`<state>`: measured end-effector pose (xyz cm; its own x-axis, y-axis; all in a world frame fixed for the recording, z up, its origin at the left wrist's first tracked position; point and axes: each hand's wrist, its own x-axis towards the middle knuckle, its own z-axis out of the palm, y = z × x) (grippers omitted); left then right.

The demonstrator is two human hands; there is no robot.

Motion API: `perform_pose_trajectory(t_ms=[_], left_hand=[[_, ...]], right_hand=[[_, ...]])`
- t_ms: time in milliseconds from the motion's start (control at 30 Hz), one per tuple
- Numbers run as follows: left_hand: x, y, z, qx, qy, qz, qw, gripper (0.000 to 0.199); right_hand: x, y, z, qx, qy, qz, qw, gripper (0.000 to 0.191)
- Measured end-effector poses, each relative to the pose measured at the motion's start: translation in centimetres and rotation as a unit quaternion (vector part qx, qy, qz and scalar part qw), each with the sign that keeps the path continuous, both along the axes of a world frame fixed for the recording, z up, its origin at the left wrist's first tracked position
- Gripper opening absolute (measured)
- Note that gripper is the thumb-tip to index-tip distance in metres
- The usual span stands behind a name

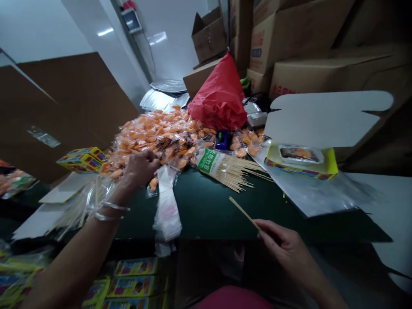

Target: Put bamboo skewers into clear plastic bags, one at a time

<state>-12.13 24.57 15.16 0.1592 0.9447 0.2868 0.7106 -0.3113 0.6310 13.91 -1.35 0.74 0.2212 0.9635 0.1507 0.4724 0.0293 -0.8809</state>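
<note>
My right hand [285, 242] pinches thin bamboo skewers [243, 210], or perhaps a single one, above the green table's front edge. The held end tilts up to the left. At the front of a heap of orange pieces in clear wrappers [151, 128], my left hand [141, 168] is closed with its fingers bent down; what they hold is hidden. A bundle of clear plastic bags [167, 206] lies just right of that hand. Between my hands, a pack of bamboo skewers [222, 167] with a green and white label spills its sticks to the right.
An open yellow box [333, 165] holds a clear-lidded tray [301, 154] at right. Behind the heap stands a red bag [222, 94]. More sticks in plastic [80, 206] lie at left, by a colourful box [83, 159]. Cardboard boxes [309, 30] are stacked behind; yellow packages [131, 285] sit below.
</note>
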Motion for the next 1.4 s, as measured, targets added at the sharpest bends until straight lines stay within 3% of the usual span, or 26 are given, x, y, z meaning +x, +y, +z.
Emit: perform_pose_trajectory(t_ms=[33, 100, 167, 233, 300, 400, 467, 533, 600, 633, 667, 733, 800, 833, 1000, 1133, 1267, 1400], left_hand=[[0.5, -1.4, -0.8, 0.027, 0.091, -0.053, 0.994, 0.006], [1.6, -5.1, -3.8, 0.015, 0.200, -0.167, 0.965, 0.006], [2.5, -9.0, -7.5, -0.018, 0.264, -0.242, 0.934, 0.009], [2.9, -11.9, -10.4, -0.009, 0.370, -0.295, 0.881, 0.010], [2.9, -13.6, -11.5, 0.004, 0.435, -0.308, 0.846, 0.014], [2.2, -14.9, -10.8, -0.005, 0.446, -0.300, 0.843, 0.014], [1.3, -16.0, -9.9, -0.025, 0.402, -0.298, 0.866, 0.014], [-0.1, -17.4, -9.9, -0.063, 0.295, -0.264, 0.916, 0.017], [-1.6, -18.9, -11.0, -0.149, 0.131, -0.182, 0.963, 0.014], [-2.2, -19.5, -11.9, -0.217, 0.031, -0.128, 0.967, 0.018], [-2.6, -19.9, -13.0, -0.294, -0.069, -0.077, 0.950, 0.022], [-2.7, -20.3, -15.1, -0.437, -0.243, -0.007, 0.866, 0.034], [-1.9, -20.2, -16.8, -0.518, -0.354, 0.015, 0.779, 0.044], [-1.3, -20.0, -17.4, -0.534, -0.387, 0.016, 0.752, 0.046], [0.7, -19.6, -18.0, -0.536, -0.486, 0.057, 0.688, 0.035], [0.7, -20.3, -17.8, -0.495, -0.532, 0.053, 0.685, 0.021], [0.3, -20.6, -17.8, -0.461, -0.507, 0.072, 0.725, 0.021], [-0.3, -20.5, -17.9, -0.433, -0.478, 0.079, 0.760, 0.025]], right_hand=[[0.3, -0.4, -0.3, -0.009, 0.011, -0.009, 1.000, 0.028], [0.6, -0.9, -0.7, -0.026, 0.027, -0.013, 0.999, 0.031], [0.4, -1.0, -0.6, -0.038, 0.030, 0.006, 0.999, 0.031], [-0.3, -0.6, -0.1, -0.034, 0.016, 0.038, 0.999, 0.028], [-1.2, 0.3, 0.6, -0.010, -0.009, 0.073, 0.997, 0.028], [-2.9, 2.5, 1.5, 0.022, -0.075, 0.138, 0.987, 0.035], [-3.9, 4.0, 1.8, 0.015, -0.134, 0.174, 0.975, 0.038], [-4.5, 5.0, 1.9, 0.005, -0.173, 0.196, 0.965, 0.038], [-4.6, 5.4, 1.9, 0.005, -0.163, 0.205, 0.965, 0.036], [-4.5, 5.3, 1.9, 0.003, -0.142, 0.208, 0.968, 0.035], [-4.4, 5.1, 1.8, -0.005, -0.113, 0.211, 0.971, 0.034], [-4.3, 4.4, 1.6, -0.039, -0.053, 0.222, 0.973, 0.034], [-4.2, 3.7, 1.3, -0.069, -0.024, 0.238, 0.968, 0.034], [-4.1, 3.4, 1.2, -0.075, -0.023, 0.248, 0.966, 0.034], [-3.4, 2.9, 1.1, -0.074, -0.078, 0.295, 0.949, 0.034], [-3.0, 3.4, 1.3, -0.092, -0.154, 0.344, 0.922, 0.036], [-3.2, 3.8, 1.4, -0.090, -0.231, 0.354, 0.902, 0.038], [-3.5, 3.9, 1.1, -0.084, -0.232, 0.366, 0.897, 0.037]])
